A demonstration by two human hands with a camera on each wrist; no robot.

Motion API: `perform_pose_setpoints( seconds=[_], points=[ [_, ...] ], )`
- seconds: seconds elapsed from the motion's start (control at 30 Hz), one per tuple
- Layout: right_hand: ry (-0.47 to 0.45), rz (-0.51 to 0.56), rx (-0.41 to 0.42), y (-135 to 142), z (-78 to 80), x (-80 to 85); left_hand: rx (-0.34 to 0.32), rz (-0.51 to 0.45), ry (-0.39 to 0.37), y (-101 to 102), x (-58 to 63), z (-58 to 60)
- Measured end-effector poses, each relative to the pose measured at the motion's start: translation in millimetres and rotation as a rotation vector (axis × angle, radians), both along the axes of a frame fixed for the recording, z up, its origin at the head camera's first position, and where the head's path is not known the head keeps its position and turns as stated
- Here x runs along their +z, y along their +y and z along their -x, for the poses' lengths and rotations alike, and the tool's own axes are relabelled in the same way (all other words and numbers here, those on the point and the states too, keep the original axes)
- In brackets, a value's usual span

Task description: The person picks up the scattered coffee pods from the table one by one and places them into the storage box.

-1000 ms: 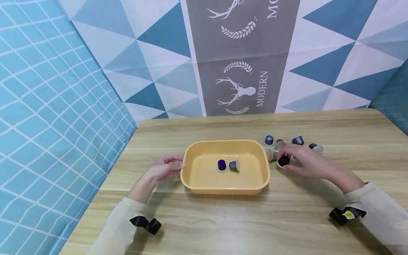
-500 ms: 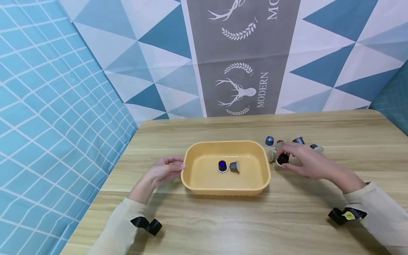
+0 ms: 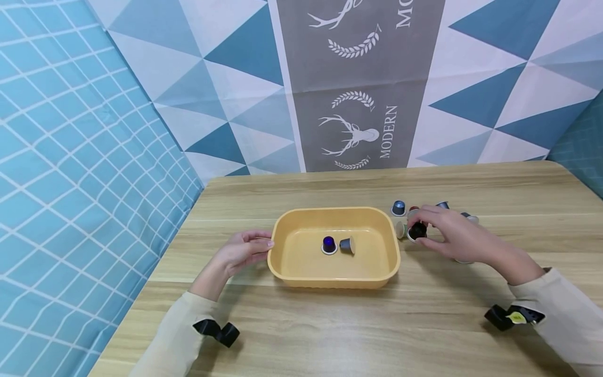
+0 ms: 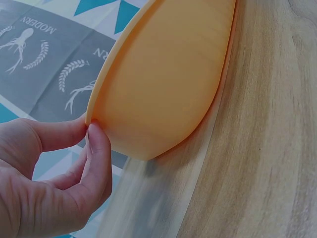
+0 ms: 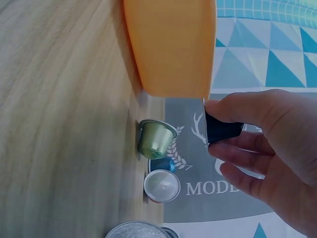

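My left hand (image 3: 241, 252) pinches the left rim of a yellow-orange plastic tray (image 3: 301, 268); in the left wrist view, thumb and finger (image 4: 99, 144) meet at that rim. Inside the tray a dark blue coffee capsule (image 3: 328, 244) stands on its wide foil end and a grey capsule (image 3: 346, 245) lies on its side. Right of the tray, my right hand (image 3: 461, 238) holds a black coffee capsule (image 3: 418, 230) between thumb and fingers. The right wrist view has this black capsule (image 5: 222, 130) with its flat lid side-on, off the table.
A green capsule (image 5: 156, 141) lies by the tray's right end. Behind it are a blue capsule (image 3: 398, 208) and a red one (image 3: 413, 209). Further dark capsules (image 3: 443, 204) sit partly behind my right hand. A patterned cloth (image 3: 348, 78) hangs at the table's back.
My right hand has lifted the black capsule slightly, up and left in the head view. A capsule's pale edge now shows beneath the hand. My left hand and the tray have stayed put.
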State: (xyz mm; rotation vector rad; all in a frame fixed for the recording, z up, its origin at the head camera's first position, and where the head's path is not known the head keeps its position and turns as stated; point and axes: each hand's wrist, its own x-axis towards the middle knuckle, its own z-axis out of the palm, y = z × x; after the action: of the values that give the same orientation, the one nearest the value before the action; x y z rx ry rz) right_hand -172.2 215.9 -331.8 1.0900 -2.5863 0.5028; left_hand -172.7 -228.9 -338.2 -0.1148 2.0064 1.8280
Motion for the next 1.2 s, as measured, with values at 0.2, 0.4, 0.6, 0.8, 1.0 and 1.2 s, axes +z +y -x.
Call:
perform_pose_setpoints(
  seconds=[0.2,0.4,0.6,0.8,1.0,1.2],
  points=[
    [0.011,0.002,0.015,-2.4,-0.5,4.5,0.005,-0.003,0.001,0.8,-1.4,0.0],
    [0.000,0.008,0.034,-6.7,2.4,9.9,-0.009,0.013,0.007,-1.1,0.3,-0.2],
    [0.001,0.020,0.034,-11.2,3.9,17.1,-0.014,0.008,0.015,-2.4,2.4,0.8],
    [-0.035,0.007,0.028,-17.3,3.2,20.2,-0.019,-0.006,0.010,-1.4,1.4,-1.5],
    [-0.101,-0.014,0.015,-20.8,4.1,22.7,-0.009,0.014,0.002,0.8,0.3,-2.1],
    [-0.083,-0.006,0.052,-23.7,7.5,27.0,-0.024,0.008,0.006,1.0,1.2,0.2]
  ],
)
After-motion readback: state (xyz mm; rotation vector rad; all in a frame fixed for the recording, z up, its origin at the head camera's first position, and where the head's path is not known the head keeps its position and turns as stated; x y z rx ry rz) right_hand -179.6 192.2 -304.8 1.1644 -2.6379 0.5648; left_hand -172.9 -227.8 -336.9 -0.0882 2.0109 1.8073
